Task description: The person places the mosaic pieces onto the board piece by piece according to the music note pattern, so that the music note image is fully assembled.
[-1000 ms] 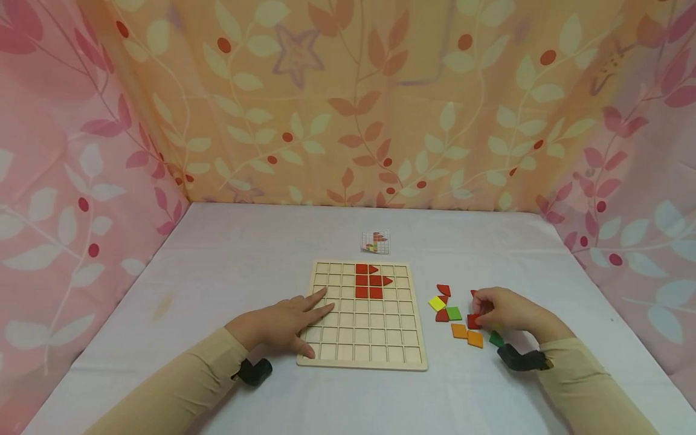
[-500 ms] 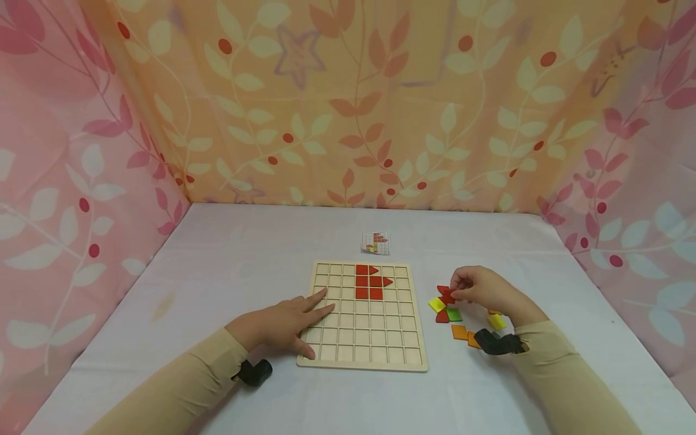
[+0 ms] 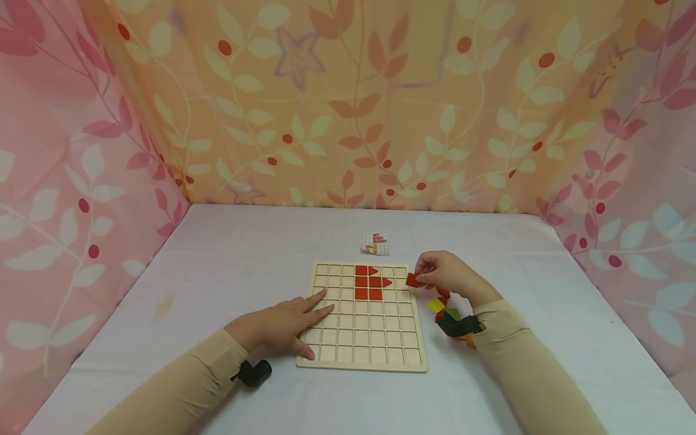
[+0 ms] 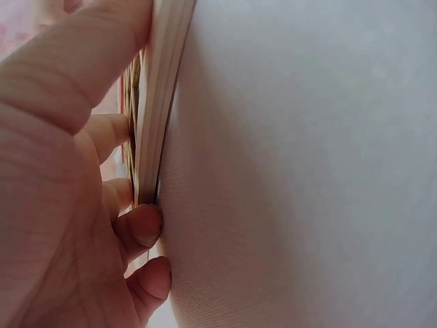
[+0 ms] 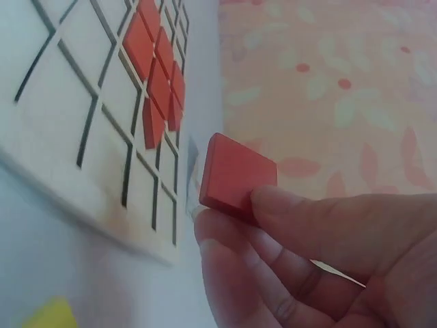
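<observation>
Right hand and red tile moving from the loose pieces to the right edge of the board

Since the earlier frame, the left hand is keeping its place, spreading its fingers over the board's left side. Thumb and fingertips of the right hand are pinching the tile, which is hanging over the right rim, apparently clear of the wood.

Risks, as judged: the pinch is taking only one end of the tile, so a slip could be sending it askew onto the rim. A low carry could be dislodging the nearer pointed piece. Whether the left hand is pressing firmly is not showing; if it is only resting, a knock could be shifting the board. The wrist mount is overhanging the loose pieces and could be brushing them.

Contents: the board's cells are holding five red squares and two pointed pieces: one square and one point in the far row, two squares and a point in the second, two squares in the third. Other cells in plain sight are lying bare. Red, yellow, green and orange loose pieces are lying on the table, partly hidden. A card is lying beyond the board.
</observation>
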`<action>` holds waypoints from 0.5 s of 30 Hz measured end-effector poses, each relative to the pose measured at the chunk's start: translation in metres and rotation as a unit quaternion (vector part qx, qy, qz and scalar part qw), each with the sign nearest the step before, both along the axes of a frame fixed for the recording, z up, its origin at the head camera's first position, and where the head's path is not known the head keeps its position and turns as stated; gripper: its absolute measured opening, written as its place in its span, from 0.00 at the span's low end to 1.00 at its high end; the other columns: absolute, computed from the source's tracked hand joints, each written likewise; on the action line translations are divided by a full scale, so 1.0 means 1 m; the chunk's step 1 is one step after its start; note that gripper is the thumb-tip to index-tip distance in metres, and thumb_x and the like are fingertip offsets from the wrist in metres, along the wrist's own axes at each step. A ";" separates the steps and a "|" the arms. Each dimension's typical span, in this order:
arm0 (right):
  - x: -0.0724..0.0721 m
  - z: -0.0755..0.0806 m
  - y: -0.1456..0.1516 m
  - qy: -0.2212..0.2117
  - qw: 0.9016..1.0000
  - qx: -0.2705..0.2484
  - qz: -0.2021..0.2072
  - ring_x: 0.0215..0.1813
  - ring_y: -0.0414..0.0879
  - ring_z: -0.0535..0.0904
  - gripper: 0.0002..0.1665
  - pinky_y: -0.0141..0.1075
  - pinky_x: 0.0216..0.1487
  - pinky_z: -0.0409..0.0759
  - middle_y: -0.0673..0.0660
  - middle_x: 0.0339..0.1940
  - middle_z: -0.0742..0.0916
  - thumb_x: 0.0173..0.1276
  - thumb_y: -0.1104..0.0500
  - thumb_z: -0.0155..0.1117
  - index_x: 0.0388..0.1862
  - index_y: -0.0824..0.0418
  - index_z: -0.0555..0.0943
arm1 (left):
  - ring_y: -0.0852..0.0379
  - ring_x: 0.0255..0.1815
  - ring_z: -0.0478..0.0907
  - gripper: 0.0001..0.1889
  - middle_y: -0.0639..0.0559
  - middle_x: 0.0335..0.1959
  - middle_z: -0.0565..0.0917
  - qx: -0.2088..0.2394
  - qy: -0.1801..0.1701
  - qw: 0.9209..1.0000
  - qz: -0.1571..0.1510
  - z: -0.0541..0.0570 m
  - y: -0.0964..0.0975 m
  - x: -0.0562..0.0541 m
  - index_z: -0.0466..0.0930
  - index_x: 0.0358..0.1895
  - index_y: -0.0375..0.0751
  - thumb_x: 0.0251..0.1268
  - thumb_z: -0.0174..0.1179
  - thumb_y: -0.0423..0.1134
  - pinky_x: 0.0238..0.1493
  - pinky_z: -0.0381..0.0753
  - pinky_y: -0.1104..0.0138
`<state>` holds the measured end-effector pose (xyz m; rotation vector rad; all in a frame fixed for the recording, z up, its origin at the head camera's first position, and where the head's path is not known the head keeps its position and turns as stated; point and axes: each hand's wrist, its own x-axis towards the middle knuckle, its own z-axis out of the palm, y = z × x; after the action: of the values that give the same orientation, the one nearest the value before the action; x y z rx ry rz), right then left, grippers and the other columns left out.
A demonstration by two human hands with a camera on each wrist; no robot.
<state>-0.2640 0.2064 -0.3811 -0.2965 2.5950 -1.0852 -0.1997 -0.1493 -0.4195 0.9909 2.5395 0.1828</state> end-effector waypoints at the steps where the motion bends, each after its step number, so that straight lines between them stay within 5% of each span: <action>1: -0.001 -0.001 -0.004 -0.004 1.000 -0.001 0.001 0.30 0.49 0.79 0.05 0.40 0.36 0.79 0.55 0.27 0.82 0.59 0.63 0.64 0.32 0.64 0.77 | 0.44 0.71 0.47 0.51 0.53 0.74 0.34 0.000 0.000 1.000 0.000 0.000 0.000 0.000 0.41 0.73 0.61 0.43 0.53 0.71 0.65 0.54 0.50; 15: -0.008 -0.021 -0.045 0.048 0.995 0.060 0.060 0.28 0.44 0.71 0.06 0.35 0.32 0.69 0.49 0.21 0.78 0.56 0.65 0.67 0.24 0.58 0.78 | 0.43 0.71 0.47 0.51 0.52 0.74 0.34 0.003 0.002 1.000 -0.007 0.000 -0.001 0.000 0.40 0.73 0.60 0.45 0.52 0.71 0.65 0.54 0.49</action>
<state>-0.2716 0.1615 -0.4017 -0.4802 2.6731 -0.8916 -0.1996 -0.1501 -0.4195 1.0124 2.5353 0.1839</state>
